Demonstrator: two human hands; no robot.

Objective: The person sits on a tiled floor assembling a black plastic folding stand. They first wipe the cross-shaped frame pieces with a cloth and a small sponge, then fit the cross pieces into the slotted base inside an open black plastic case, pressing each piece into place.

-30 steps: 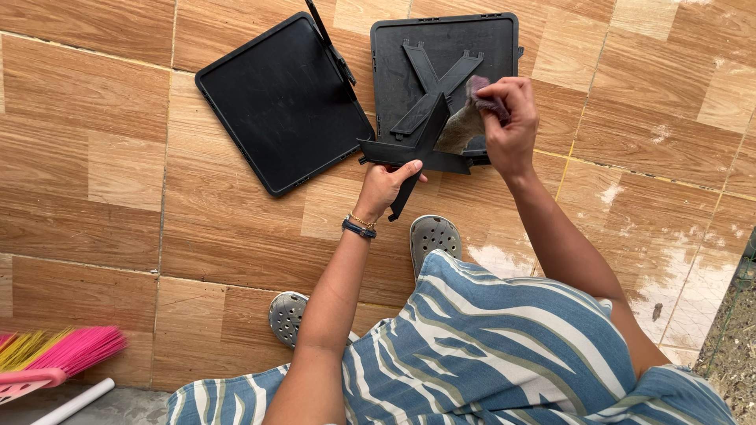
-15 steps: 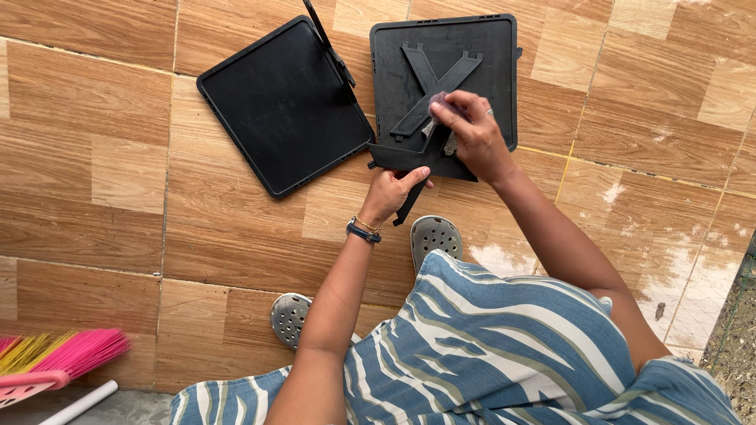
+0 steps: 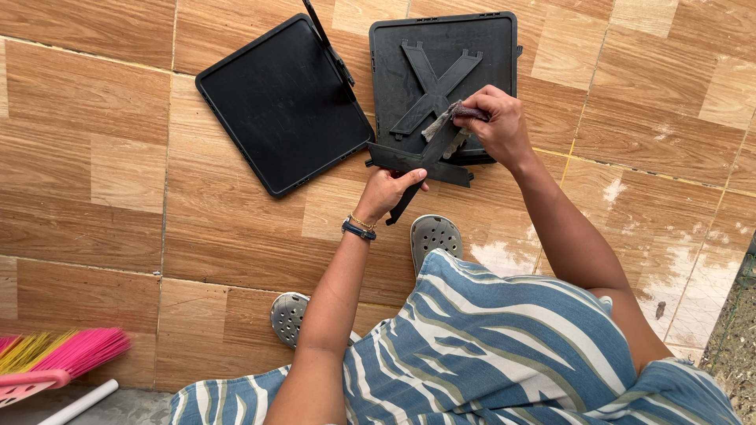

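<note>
You are looking straight down at your own two bare arms reaching out over a floor (image 3: 94, 181) of brown, wood-patterned tiles. Your left hand (image 3: 390, 191) is clenching its grip around a black plastic cross-shaped bracket (image 3: 417, 161), holding it just above the floor in front of your feet. Your right hand (image 3: 494, 126) is pinching a small greyish cloth (image 3: 449, 120) between fingers and thumb, pressing it against the upper arm of that bracket.

Just beyond the bracket, a square black tray (image 3: 504, 55) is lying flat on the tiles, with a second cross-shaped piece (image 3: 435, 83) resting inside it. Your right hand is hovering over the near edge of this tray. Beside it on the left, another black square tray (image 3: 283, 102) is lying tilted at an angle, its corner close to the first tray.

You are wearing a blue garment with white stripes (image 3: 504, 346) and grey perforated clogs (image 3: 435, 234), planted on the tiles below your hands. A wristband (image 3: 358, 228) is circling your left wrist. A pink broom (image 3: 55, 358) is lying in the lower left corner, well apart from your hands.
</note>
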